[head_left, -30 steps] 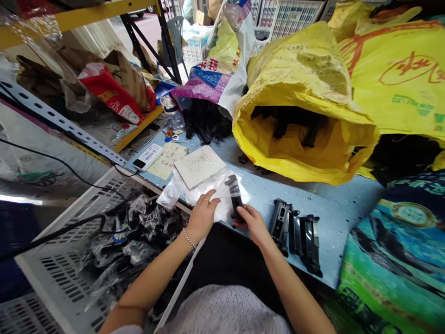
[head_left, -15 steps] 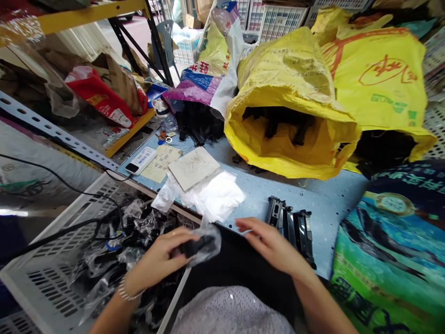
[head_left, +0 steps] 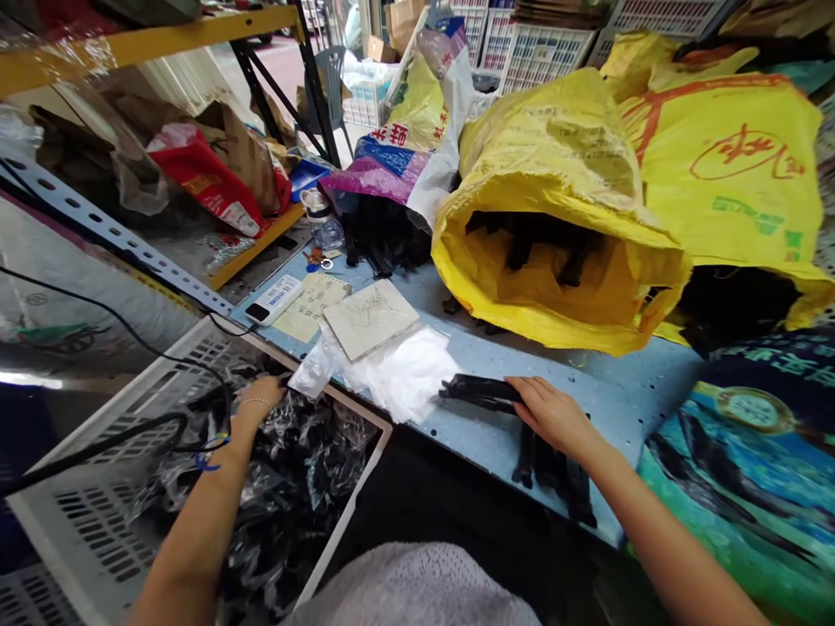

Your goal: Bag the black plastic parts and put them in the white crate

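Far L, a white crate (head_left: 104, 496) sat below the bench (head_left: 626, 374) edge, loaded w/ blk pcs in clear wrap (head_left: 326, 461), and the L hand (head_left: 264, 396) was right there, over the crate's far side, fingers bent down; blurred, so can't tell if they had hold of anything. Just R of it, up on the bench, a white gadget (head_left: 277, 298) w/ a dark end lay beside a handwritten note (head_left: 313, 306); a clear bottle (head_left: 326, 228) stood behind. Next came a pale flat board (head_left: 370, 318), lying on a pile of white plastic bags (head_left: 414, 369) near the front edge. Then the main action: a long blk part (head_left: 479, 391), roughly level above the bench, its L end right by the bags, its R end in the R hand (head_left: 551, 417), fingers narrow and pinched round it. Under that hand, more blk pcs (head_left: 557, 478) lay side by side on the bench, partly hidden. Behind, a big yellow sack (head_left: 554, 326) gaped toward the person, dark pcs inside, and far R a blue-green sack (head_left: 737, 487) stood close by the bench.
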`<state>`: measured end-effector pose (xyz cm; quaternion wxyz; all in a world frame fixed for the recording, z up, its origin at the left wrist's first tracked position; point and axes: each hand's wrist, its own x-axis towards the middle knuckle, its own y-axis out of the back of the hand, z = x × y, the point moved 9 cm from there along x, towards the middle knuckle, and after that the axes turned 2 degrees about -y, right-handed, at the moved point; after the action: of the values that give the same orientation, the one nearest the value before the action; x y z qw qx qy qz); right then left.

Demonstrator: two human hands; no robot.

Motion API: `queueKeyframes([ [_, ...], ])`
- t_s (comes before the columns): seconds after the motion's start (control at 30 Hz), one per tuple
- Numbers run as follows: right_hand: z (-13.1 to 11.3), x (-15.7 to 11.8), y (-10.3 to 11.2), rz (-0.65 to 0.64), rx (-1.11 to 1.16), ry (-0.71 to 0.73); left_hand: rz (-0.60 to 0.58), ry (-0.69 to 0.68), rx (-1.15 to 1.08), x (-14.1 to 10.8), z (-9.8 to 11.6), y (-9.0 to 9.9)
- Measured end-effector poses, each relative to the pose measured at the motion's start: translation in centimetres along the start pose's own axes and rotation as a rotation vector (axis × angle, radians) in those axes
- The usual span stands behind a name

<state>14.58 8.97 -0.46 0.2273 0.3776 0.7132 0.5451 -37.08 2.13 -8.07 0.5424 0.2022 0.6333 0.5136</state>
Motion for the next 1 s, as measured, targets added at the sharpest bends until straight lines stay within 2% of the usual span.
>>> queueKeyframes([
  [0.03, 0.4, -0.3, 0.2, 0.029, 0.104, -0.097, -0.04, -0.042, -0.036, -0.7, 2.1, -1.2],
  [0.07, 0.6, -0.5, 0.2, 0.055, 0.237, -0.201, -0.08, -0.129, -0.107, -1.6, 5.1, -2.5],
  [0.1, 0.6, -0.5, -0.2, 0.074, 0.396, -0.299, -0.1, -0.235, -0.19, -2.8, 8.6, -3.7],
  [0.13, 0.3, -0.4, -0.8, 0.085, 0.572, -0.386, -0.101, -0.405, -0.33, -4.2, 13.0, -4.5],
  [0.17, -0.2, -0.2, -1.7, 0.096, 0.75, -0.458, -0.046, -0.597, -0.468, -5.8, 17.5, -4.6],
  [0.23, -1.5, 0.5, -3.2, 0.134, 1.057, -0.549, 0.244, -0.754, -0.552, -7.8, 23.6, -3.7],
  [0.27, -2.0, 0.8, -3.8, 0.154, 1.167, -0.577, 0.338, -0.801, -0.522, -8.3, 26.0, -3.6],
  [0.33, -2.7, 1.1, -4.5, 0.193, 1.316, -0.617, 0.432, -0.802, -0.497, -7.7, 28.7, -3.3],
  [0.4, -3.1, 1.2, -4.8, 0.224, 1.451, -0.641, 0.356, -0.741, -0.577, -5.4, 29.1, -3.2],
  [0.5, -4.5, 2.0, -5.6, 0.222, 1.699, -0.623, 0.098, -0.667, -0.725, -2.5, 28.0, -3.3],
  [0.57, -6.0, 3.4, -6.8, 0.17, 1.823, -0.601, -0.01, -0.666, -0.752, -2.0, 27.5, -3.1],
  [0.6, -6.6, 4.0, -7.5, 0.154, 1.851, -0.607, -0.015, -0.675, -0.755, -2.1, 27.2, -2.7],
  [0.67, -7.1, 4.9, -9.1, 0.156, 1.853, -0.649, 0.063, -0.726, -0.691, -2.8, 27.0, -1.3],
  [0.73, -7.0, 4.7, -10.1, 0.187, 1.788, -0.694, 0.21, -0.806, -0.506, -3.9, 27.1, 0.0],
  [0.83, -6.8, 2.9, -9.7, 0.168, 1.665, -0.663, 0.365, -0.886, -0.242, -4.8, 27.3, 0.9],
  [0.9, -7.3, 1.3, -9.5, 0.033, 1.635, -0.627, 0.381, -0.913, -0.249, -4.7, 27.2, 1.1],
  [1.0, -8.6, -0.7, -10.4, -0.212, 1.657, -0.627, 0.372, -0.953, -0.369, -5.0, 26.6, 1.5],
])
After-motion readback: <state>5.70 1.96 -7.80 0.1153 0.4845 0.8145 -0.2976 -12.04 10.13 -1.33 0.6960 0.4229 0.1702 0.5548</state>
